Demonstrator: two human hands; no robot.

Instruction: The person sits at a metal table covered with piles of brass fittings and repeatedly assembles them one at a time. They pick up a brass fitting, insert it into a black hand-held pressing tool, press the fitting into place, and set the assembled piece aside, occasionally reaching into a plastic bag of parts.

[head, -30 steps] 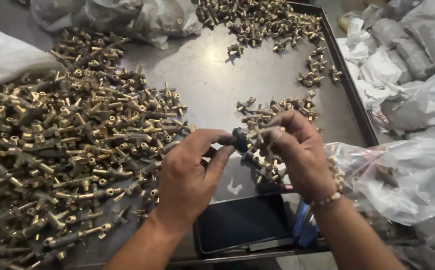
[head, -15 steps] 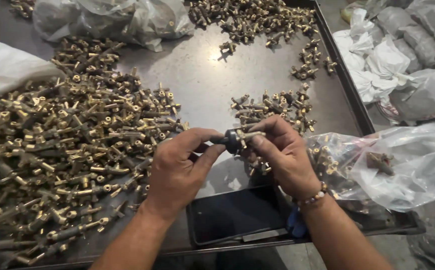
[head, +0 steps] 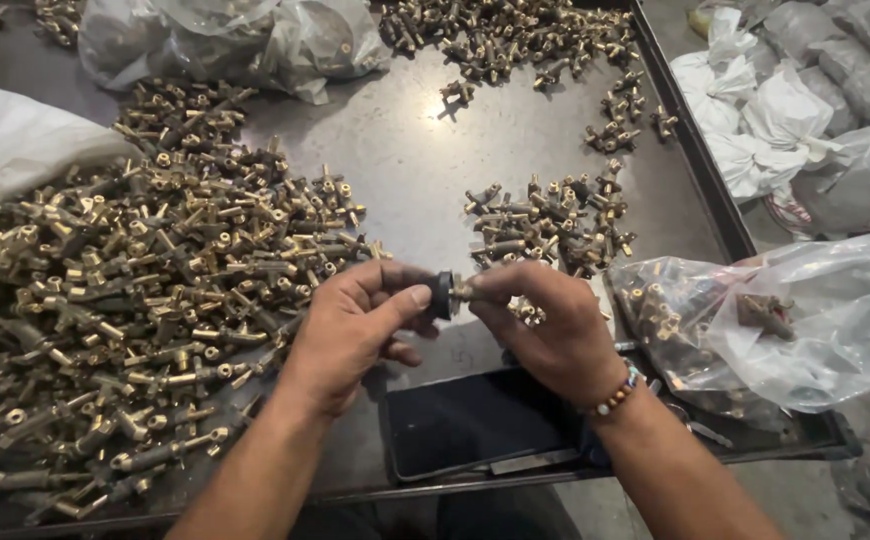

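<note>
Two bare forearms without sleeves, left hand (head: 350,335) unadorned, right hand (head: 545,335) with a multicoloured beaded bracelet (head: 617,392) at the wrist

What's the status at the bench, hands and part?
Left hand pinching a small dark round piece. Right hand holding a brass fitting against it. Phone lying just below the hands; big brass pile at left.
</note>
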